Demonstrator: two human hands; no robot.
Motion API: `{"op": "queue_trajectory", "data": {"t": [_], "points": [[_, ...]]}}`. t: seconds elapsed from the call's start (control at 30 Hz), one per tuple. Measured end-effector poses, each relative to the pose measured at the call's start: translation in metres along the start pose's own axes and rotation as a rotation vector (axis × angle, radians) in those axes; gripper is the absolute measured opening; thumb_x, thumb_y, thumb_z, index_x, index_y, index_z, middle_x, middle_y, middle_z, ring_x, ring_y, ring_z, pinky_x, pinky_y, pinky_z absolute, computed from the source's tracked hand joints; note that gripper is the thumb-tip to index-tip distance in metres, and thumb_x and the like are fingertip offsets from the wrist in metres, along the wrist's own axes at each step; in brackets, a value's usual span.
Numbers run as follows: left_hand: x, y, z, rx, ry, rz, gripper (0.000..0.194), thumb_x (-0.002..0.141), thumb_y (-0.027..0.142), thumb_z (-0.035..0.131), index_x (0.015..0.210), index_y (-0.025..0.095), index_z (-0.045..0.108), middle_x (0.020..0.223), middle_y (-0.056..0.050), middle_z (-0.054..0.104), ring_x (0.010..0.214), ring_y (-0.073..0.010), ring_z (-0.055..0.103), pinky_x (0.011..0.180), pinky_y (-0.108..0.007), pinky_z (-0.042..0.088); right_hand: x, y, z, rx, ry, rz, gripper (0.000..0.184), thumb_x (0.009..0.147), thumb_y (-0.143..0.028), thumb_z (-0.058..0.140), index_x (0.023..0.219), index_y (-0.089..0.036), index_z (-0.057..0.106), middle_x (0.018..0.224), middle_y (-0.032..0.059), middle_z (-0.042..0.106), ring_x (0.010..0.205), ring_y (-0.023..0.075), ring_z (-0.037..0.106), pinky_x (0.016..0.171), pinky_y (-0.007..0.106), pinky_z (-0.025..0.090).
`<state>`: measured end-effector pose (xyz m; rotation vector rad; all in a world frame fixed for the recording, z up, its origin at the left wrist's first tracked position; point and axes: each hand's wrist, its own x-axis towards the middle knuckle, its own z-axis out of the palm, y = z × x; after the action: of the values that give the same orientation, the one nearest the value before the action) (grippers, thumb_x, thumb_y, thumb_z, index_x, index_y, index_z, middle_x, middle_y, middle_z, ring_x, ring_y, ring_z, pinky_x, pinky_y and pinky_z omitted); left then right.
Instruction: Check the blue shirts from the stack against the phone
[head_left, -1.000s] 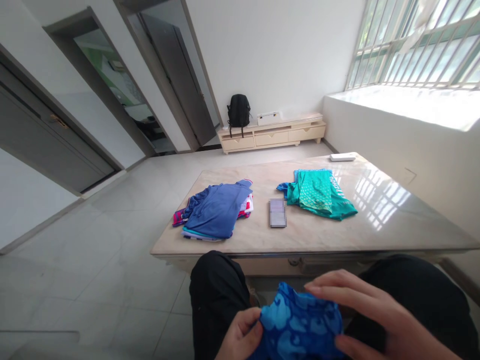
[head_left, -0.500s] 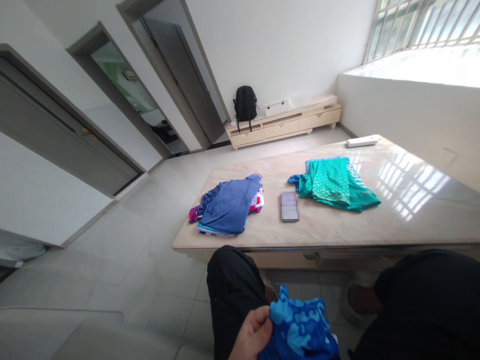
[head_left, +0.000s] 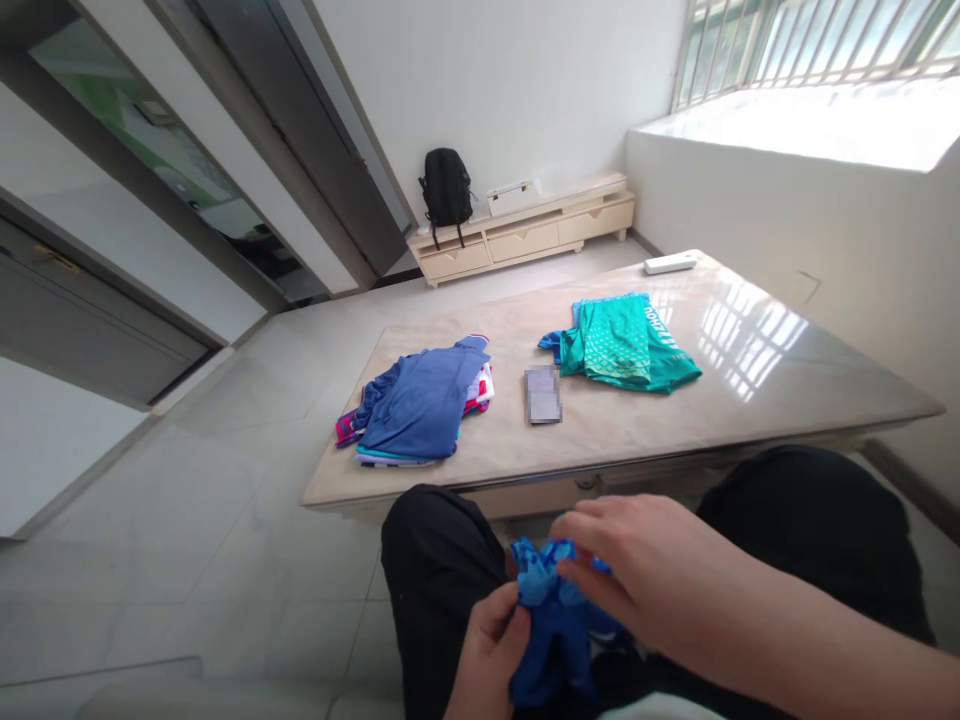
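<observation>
A blue patterned piece of clothing (head_left: 551, 640) hangs bunched over my lap. My left hand (head_left: 491, 635) pinches its left edge between thumb and fingers. From the right, my right hand (head_left: 626, 555) reaches across and grips the upper part of the cloth, its fingers bent over the fabric. The lower end of the garment drops between my knees, partly out of sight. Beyond my knees, a pile of folded clothes (head_left: 420, 400) with a dark blue shirt on top lies at the table's left. A green jersey (head_left: 619, 345) with white lettering lies folded to the right.
The marble-look table (head_left: 480, 470) stands just past my knees. On it are a phone-sized object (head_left: 543, 395), blurred out, and a white oblong object (head_left: 670, 262) near the far corner. A black backpack (head_left: 446, 188) rests on a low cabinet (head_left: 525, 243) by the wall.
My right hand has come into view and taken hold of the blue garment, which is now more bunched. The view has turned to the right, so the table sits further left.
</observation>
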<state>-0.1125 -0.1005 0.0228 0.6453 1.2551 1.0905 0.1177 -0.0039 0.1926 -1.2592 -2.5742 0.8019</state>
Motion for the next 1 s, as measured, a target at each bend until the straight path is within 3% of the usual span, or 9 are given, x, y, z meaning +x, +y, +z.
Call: {"op": "queue_trajectory", "data": {"t": [0.1, 0.17, 0.27, 0.37, 0.5, 0.67, 0.83, 0.93, 1.0], "points": [[-0.003, 0.006, 0.015, 0.250, 0.033, 0.179, 0.044, 0.087, 0.057, 0.078, 0.113, 0.022, 0.082, 0.115, -0.012, 0.079, 0.107, -0.0294, 0.073, 0.096, -0.036, 0.057, -0.008, 0.024, 0.038, 0.171, -0.005, 0.261, 0.032, 0.098, -0.049, 0.064, 0.091, -0.019, 0.073, 0.081, 0.0061, 0.076, 0.074, 0.0235, 0.071, 0.065, 0.030, 0.045], [-0.004, 0.016, 0.032, 0.509, -0.127, 0.360, 0.036, 0.098, 0.049, 0.065, 0.113, 0.021, 0.081, 0.118, -0.014, 0.077, 0.109, -0.0283, 0.072, 0.099, -0.036, 0.056, -0.017, 0.030, 0.057, 0.423, -0.002, 0.257, 0.032, 0.095, -0.052, 0.067, 0.096, -0.020, 0.075, 0.082, 0.0039, 0.076, 0.073, 0.0211, 0.069, 0.064, 0.028, 0.046], [-0.005, 0.030, 0.060, 0.841, -0.361, 0.659, 0.032, 0.103, 0.034, 0.054, 0.109, 0.017, 0.080, 0.105, -0.016, 0.075, 0.091, -0.0243, 0.072, 0.082, -0.032, 0.057, -0.023, 0.036, 0.080, 0.690, 0.077, 0.281, 0.036, 0.093, -0.052, 0.068, 0.101, -0.018, 0.076, 0.087, 0.0040, 0.077, 0.076, 0.0208, 0.067, 0.066, 0.026, 0.048], [-0.002, 0.034, 0.077, 0.965, -0.364, 0.780, 0.023, 0.100, 0.026, 0.061, 0.109, 0.019, 0.080, 0.101, -0.013, 0.077, 0.089, -0.0255, 0.071, 0.077, -0.034, 0.055, -0.022, 0.050, 0.096, 0.847, 0.117, 0.307, 0.042, 0.092, -0.055, 0.068, 0.101, -0.015, 0.077, 0.091, 0.0060, 0.077, 0.085, 0.0238, 0.067, 0.074, 0.029, 0.051], [0.009, 0.025, 0.080, 0.767, -0.315, 0.644, 0.021, 0.096, 0.017, 0.069, 0.106, 0.027, 0.084, 0.103, -0.004, 0.082, 0.096, -0.0231, 0.073, 0.088, -0.033, 0.055, -0.023, 0.071, 0.109, 0.918, 0.139, 0.309, 0.049, 0.096, -0.059, 0.061, 0.097, -0.014, 0.079, 0.094, 0.0074, 0.077, 0.089, 0.0260, 0.067, 0.082, 0.033, 0.052], [0.019, 0.009, 0.073, 0.425, -0.192, 0.349, 0.010, 0.090, 0.023, 0.076, 0.090, 0.023, 0.086, 0.095, -0.006, 0.083, 0.087, -0.0214, 0.075, 0.081, -0.029, 0.056, -0.028, 0.077, 0.114, 0.768, 0.159, 0.329, 0.044, 0.095, -0.056, 0.061, 0.086, -0.016, 0.078, 0.082, 0.0053, 0.075, 0.078, 0.0240, 0.065, 0.072, 0.031, 0.052], [0.021, 0.008, 0.067, 0.094, -0.124, 0.109, 0.037, 0.082, 0.029, 0.083, 0.118, 0.019, 0.078, 0.099, -0.008, 0.081, 0.090, -0.0200, 0.072, 0.080, -0.026, 0.053, -0.028, 0.082, 0.105, 0.757, 0.132, 0.282, 0.039, 0.097, -0.051, 0.060, 0.096, -0.018, 0.080, 0.090, 0.0041, 0.077, 0.084, 0.0241, 0.067, 0.078, 0.031, 0.053], [0.027, 0.017, 0.059, -0.073, -0.064, 0.053, 0.043, 0.081, 0.028, 0.083, 0.122, 0.018, 0.075, 0.105, -0.009, 0.079, 0.095, -0.0194, 0.071, 0.084, -0.026, 0.051, -0.033, 0.103, 0.094, 0.689, 0.256, 0.345, 0.041, 0.099, -0.051, 0.057, 0.093, -0.017, 0.078, 0.085, 0.0046, 0.075, 0.081, 0.0243, 0.066, 0.077, 0.033, 0.052], [0.033, 0.026, 0.048, -0.145, 0.030, 0.063, 0.046, 0.078, 0.024, 0.082, 0.123, 0.019, 0.075, 0.103, -0.007, 0.078, 0.092, -0.0177, 0.070, 0.083, -0.025, 0.050, -0.038, 0.123, 0.086, 0.677, 0.444, 0.413, 0.039, 0.096, -0.053, 0.061, 0.095, -0.018, 0.078, 0.087, 0.0054, 0.076, 0.085, 0.0268, 0.067, 0.079, 0.035, 0.053]]}}
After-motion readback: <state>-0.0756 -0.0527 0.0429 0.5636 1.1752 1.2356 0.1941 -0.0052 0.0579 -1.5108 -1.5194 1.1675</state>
